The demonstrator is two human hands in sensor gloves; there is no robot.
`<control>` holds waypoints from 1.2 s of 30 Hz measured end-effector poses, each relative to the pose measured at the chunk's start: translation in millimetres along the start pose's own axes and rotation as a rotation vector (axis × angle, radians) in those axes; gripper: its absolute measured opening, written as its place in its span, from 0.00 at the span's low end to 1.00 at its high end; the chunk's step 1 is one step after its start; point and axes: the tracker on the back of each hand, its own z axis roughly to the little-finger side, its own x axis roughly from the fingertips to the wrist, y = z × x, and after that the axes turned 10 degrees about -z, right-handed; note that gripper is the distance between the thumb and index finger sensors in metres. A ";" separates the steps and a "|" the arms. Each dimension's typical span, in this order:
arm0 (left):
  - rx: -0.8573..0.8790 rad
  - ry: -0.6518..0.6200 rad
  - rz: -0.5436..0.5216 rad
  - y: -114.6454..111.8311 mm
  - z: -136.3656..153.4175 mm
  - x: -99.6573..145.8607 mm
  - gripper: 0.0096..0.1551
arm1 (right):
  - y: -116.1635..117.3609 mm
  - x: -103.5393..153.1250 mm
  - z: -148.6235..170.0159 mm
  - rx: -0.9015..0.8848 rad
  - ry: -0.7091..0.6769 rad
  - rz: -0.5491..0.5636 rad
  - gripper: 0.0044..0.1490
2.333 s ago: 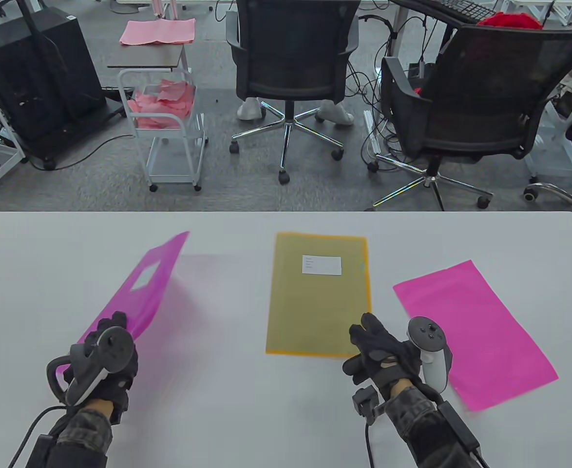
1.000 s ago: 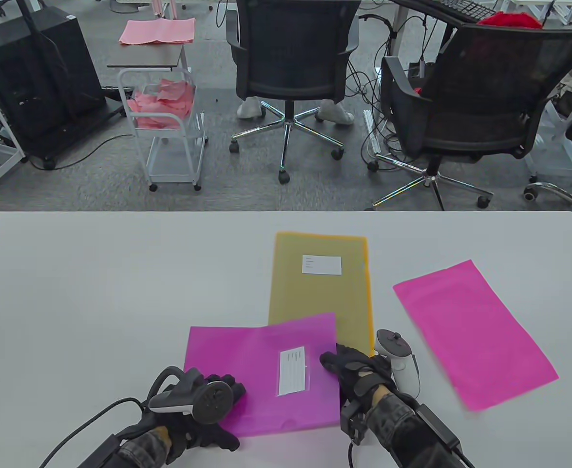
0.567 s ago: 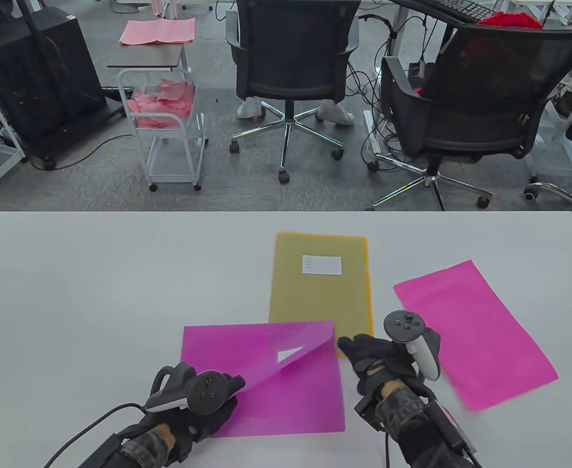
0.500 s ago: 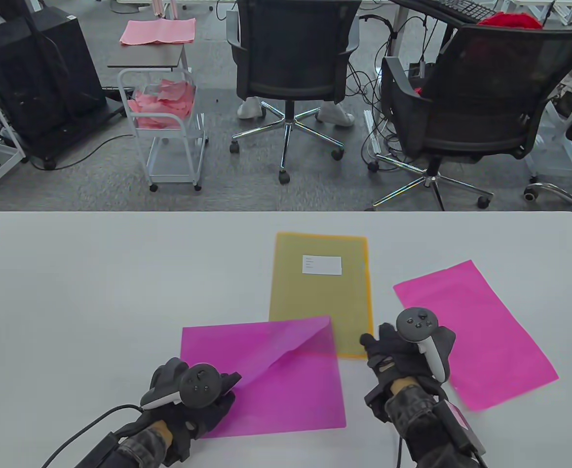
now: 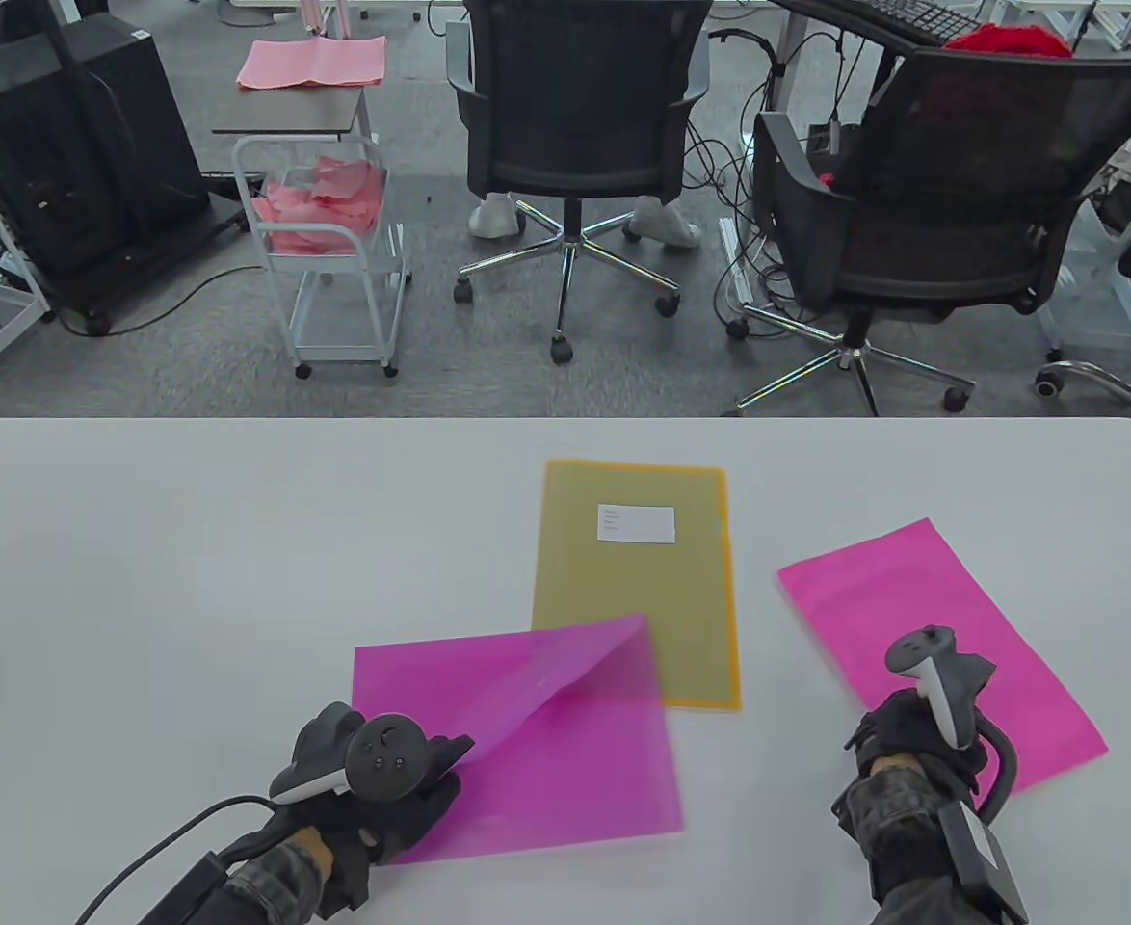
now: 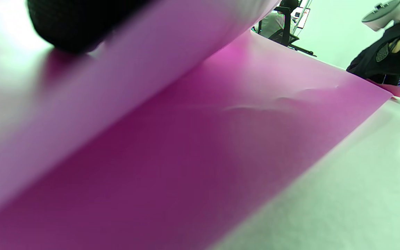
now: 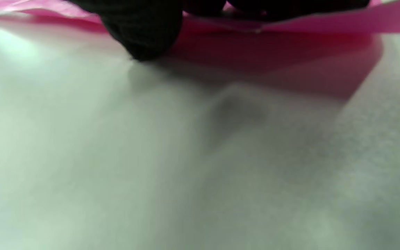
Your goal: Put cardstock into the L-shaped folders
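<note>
The left hand [image 5: 373, 780] sits at the near left of the white tabletop [image 5: 142, 578] and grips the near-left corner of the magenta folder [image 5: 565, 771], holding the folder's top sheet [image 5: 565, 650] raised off the bottom sheet so the folder gapes open toward the right; the left wrist view shows a gloved fingertip [image 6: 71, 24] on the lifted sheet above the flat lower sheet. The right hand [image 5: 917, 737] sits at the near right, at the near-left edge of the magenta cardstock [image 5: 941, 617]; the right wrist view shows its fingers [image 7: 144, 31] closed on the cardstock's edge, which is lifted slightly off the tabletop there. The cardstock lies outside both folders, well apart from the magenta folder. Farther back, between the two hands, the yellow folder [image 5: 638, 588] lies flat with a white label [image 5: 636, 523] near its far end; the magenta folder's raised far-right corner overlaps the yellow folder's near-left corner. Beyond the tabletop stand two black office chairs [image 5: 580, 116] and a white cart [image 5: 320, 251] holding pink sheets.
</note>
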 end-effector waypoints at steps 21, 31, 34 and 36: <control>-0.003 -0.009 0.006 -1.2 -1.1 -0.3 0.33 | 22.6 93.7 -82.9 -0.797 -1.011 -0.720 0.41; -0.030 -0.016 -0.010 -2.1 -5.0 -0.4 0.33 | 26.1 39.1 -44.1 0.255 -0.282 -0.249 0.65; -0.096 -0.011 -0.059 -1.5 -12.4 0.4 0.33 | 37.0 51.4 -60.0 0.358 -0.309 -0.241 0.65; -0.143 -0.015 -0.086 -0.3 -17.3 1.0 0.33 | 45.5 62.1 -71.4 0.407 -0.344 -0.234 0.66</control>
